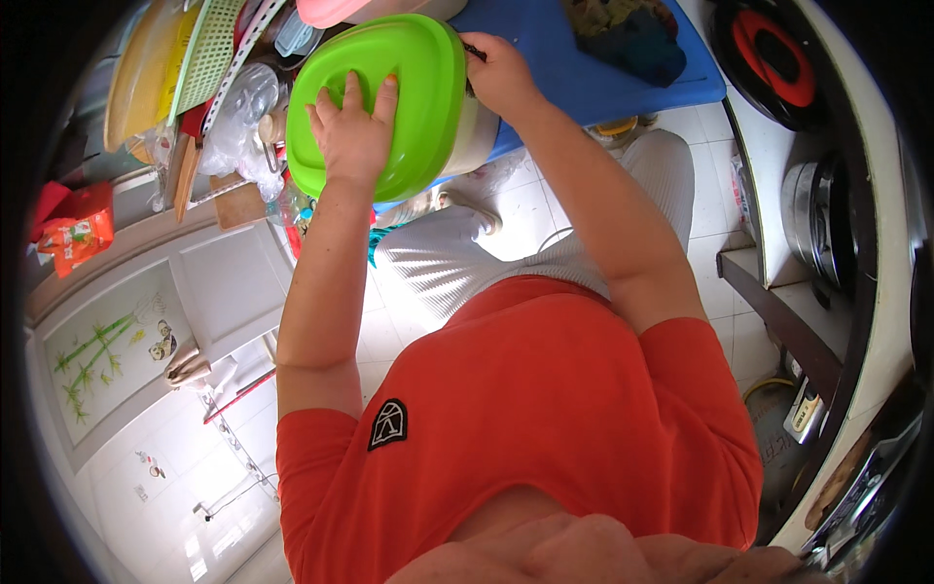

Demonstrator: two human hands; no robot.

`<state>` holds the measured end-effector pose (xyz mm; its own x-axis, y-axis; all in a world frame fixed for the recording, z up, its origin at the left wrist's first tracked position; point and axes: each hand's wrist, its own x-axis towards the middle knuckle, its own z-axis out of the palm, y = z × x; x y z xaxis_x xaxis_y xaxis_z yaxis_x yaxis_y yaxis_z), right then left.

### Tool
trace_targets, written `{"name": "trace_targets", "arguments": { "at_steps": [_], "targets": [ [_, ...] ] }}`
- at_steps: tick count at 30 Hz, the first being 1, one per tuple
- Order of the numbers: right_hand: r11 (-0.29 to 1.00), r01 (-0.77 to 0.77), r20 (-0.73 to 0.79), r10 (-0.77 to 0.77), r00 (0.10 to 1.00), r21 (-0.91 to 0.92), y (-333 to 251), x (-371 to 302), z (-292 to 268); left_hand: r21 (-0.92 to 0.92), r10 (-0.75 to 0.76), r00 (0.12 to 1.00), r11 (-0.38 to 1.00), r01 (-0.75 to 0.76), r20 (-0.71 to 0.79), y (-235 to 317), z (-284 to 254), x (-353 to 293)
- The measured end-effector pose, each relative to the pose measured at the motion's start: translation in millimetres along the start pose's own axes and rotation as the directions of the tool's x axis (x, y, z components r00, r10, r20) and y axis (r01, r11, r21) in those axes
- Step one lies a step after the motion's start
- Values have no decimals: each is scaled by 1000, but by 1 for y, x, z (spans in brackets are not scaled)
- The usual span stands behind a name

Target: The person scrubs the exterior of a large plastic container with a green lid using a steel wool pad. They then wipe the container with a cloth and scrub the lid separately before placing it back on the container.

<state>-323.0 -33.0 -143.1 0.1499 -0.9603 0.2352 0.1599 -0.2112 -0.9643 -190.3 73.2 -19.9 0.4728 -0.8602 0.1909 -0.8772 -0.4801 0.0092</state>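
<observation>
A bright green lid (424,107) tops a whitish plastic container (475,136), which stands at the edge of a blue surface (545,68). My left hand (352,136) lies on the lid with its fingers spread. At the container's far right side, my right hand (502,78) is closed around something dark and thin (474,52). Most of that dark thing is hidden by my fingers and the lid, so I cannot make out its kind.
A dark patterned bundle (632,44) lies on the blue surface. Beyond the lid is a pink container (341,10). Baskets (206,58), plastic bags (233,127) and an orange packet (83,234) crowd the left. Pots (817,224) sit on shelves at the right.
</observation>
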Motion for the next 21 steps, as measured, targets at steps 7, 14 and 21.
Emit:
{"name": "trace_targets", "arguments": {
  "at_steps": [7,14,21],
  "targets": [
    [970,-130,-68,147,987,205,-47,-120,-7,-193,588,806,800,-568,63,-2,-25,-14],
    [986,62,-194,-31,981,155,-56,-86,-15,-143,597,800,799,-584,66,7,-21,-13],
    [980,-156,6,156,988,121,-34,38,3,-99,535,841,843,-528,72,18,-16,6]
  ]
}}
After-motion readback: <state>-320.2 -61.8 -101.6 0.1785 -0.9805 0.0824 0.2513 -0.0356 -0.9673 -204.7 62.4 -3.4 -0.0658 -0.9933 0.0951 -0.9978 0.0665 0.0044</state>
